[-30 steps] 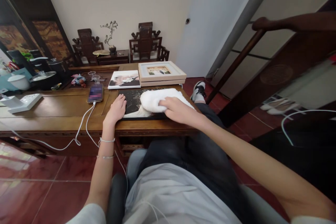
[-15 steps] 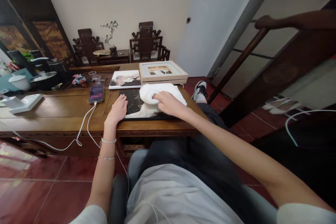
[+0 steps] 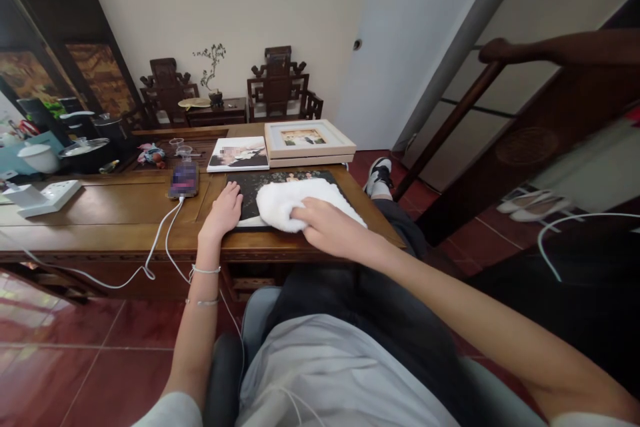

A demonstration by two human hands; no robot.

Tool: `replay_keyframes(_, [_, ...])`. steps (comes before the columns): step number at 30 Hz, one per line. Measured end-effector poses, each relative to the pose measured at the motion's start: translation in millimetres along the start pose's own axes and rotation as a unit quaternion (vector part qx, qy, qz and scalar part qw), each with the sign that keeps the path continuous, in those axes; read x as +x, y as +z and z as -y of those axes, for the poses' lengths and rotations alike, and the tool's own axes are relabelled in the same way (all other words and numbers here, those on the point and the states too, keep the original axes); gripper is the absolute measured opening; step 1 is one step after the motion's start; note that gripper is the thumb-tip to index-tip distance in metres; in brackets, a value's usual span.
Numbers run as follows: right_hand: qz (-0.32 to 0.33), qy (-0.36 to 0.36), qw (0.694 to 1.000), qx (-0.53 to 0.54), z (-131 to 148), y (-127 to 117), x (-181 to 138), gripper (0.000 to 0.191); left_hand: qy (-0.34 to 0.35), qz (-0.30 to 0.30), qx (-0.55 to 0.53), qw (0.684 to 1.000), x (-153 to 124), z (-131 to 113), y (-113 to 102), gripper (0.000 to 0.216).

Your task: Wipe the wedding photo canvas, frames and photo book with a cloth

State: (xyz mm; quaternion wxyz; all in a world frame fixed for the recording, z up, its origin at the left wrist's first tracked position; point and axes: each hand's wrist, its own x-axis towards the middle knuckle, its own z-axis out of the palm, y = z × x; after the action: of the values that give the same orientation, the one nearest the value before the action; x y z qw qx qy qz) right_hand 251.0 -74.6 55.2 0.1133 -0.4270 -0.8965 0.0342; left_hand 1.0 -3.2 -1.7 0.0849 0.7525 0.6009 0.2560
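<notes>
A dark photo panel (image 3: 253, 188) lies flat on the wooden table, with small pale figures near its far edge. My right hand (image 3: 327, 223) grips a fluffy white cloth (image 3: 285, 200), which covers much of the panel's middle and near side. The thumb and fingers are closed on the cloth's near part. My left hand (image 3: 227, 205) rests at the panel's left edge, its fingers stretched out and holding nothing.
Behind the panel lie a white-edged photo print (image 3: 239, 155) and stacked wooden picture frames (image 3: 310, 140). A phone (image 3: 183, 180) on a white cable is to the left, beyond it a power strip (image 3: 55, 199) and a lidded pot (image 3: 85, 150). A wooden chair (image 3: 530, 107) stands at right.
My right hand has drawn the white cloth toward me, down to the panel's near edge. The figures at the panel's far side now show. My left hand has stayed in place.
</notes>
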Motion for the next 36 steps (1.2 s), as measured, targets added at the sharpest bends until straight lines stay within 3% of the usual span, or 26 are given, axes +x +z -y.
replay_keyframes(6, [-0.018,0.038,0.999,-0.005,-35,4,80,0.042,-0.011,0.017,-0.011,1.000,-1,-3,-3,0.048])
replay_keyframes(11, [-0.040,0.070,0.997,0.000,-53,3,115,0.043,-0.014,0.017,-0.018,1.000,-1,-2,-3,0.049])
replay_keyframes(16, [-0.024,0.048,0.999,-0.005,-38,1,97,0.039,-0.019,0.021,-0.001,1.000,-2,-5,-4,0.049])
replay_keyframes(23, [0.003,-0.030,1.000,-0.006,19,0,2,0.034,-0.013,0.016,0.004,1.000,-2,-4,-1,0.048])
replay_keyframes(26, [0.033,-0.064,0.997,0.017,35,-7,-22,0.034,-0.011,0.014,0.001,1.000,-2,-3,-1,0.048])
replay_keyframes(30, [0.054,-0.045,0.997,-0.002,38,-12,-12,0.033,-0.017,0.012,-0.002,1.000,-1,-2,0,0.049])
replay_keyframes(36, [0.012,0.006,1.000,-0.016,7,-3,59,0.036,-0.015,0.003,-0.008,1.000,-1,0,2,0.049])
